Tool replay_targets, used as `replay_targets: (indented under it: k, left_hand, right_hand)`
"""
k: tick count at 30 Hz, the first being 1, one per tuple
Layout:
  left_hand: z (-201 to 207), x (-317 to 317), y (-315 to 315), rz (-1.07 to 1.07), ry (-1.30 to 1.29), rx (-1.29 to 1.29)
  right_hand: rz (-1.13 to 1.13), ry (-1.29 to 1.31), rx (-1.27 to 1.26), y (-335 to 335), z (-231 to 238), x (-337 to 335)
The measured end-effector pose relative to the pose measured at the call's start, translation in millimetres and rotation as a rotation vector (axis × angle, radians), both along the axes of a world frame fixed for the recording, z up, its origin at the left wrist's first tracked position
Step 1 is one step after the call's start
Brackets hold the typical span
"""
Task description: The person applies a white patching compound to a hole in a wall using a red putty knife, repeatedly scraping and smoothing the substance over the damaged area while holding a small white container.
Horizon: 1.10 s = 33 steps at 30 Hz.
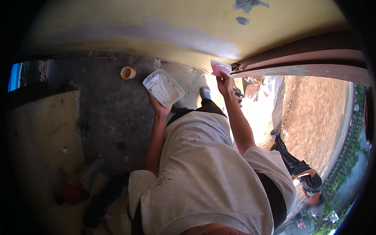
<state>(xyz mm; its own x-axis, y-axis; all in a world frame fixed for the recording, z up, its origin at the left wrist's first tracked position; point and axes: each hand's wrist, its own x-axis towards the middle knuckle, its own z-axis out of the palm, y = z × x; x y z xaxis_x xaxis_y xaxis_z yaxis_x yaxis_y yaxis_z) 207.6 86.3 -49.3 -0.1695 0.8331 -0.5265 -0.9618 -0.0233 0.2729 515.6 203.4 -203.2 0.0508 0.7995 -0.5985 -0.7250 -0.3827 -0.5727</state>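
Clear plastic tub, one, centre-left of the frame, tilted, with white paste smeared inside; held at its near edge by the left hand, fingers mostly hidden beneath. Flat scraper, one, reddish, upper centre, pinched at its near end by the right hand; its blade lies close to the foot of the yellow wall and the end of a brown frame; contact cannot be told. Orange pot, one, open, on the grey floor, upper left. Shoe, one, below the scraper. Hazards, as judged: a loosened or one-sided hold could tip the tub and shed paste; a careless swing could catch the blade's corner on the frame; a thin pinch could let the scraper twist.
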Motion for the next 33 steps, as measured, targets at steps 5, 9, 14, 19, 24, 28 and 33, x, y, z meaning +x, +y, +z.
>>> replay_targets:
  k: [5,9,14,19,24,28,33]
  left_hand:
    - [-4,-6,-12,0.028,-0.005,0.021]
    - [-7,-1,5,-0.039,-0.006,0.041]
    - [-4,-2,-3,0.016,-0.023,0.075]
    - [-13,-1,-3,0.054,-0.027,0.021]
    - [-10,0,-2,0.024,-0.039,0.013]
    - [-13,-3,-8,0.023,-0.030,0.030]
    - [-12,-1,-4,0.010,0.029,0.036]
  right_hand:
    - [-0.042,0.143,-0.164,32,-9,-45]
    - [0.158,-0.474,0.267,73,-34,-26]
    - [-0.155,0.261,0.020,73,59,-38]
    - [-0.088,0.294,0.073,23,92,-31]
    - [-0.049,0.148,-0.102,13,12,-27]
    - [-0.085,0.173,-0.190,31,-12,-40]
    - [-0.110,0.199,-0.156,54,-44,-35]
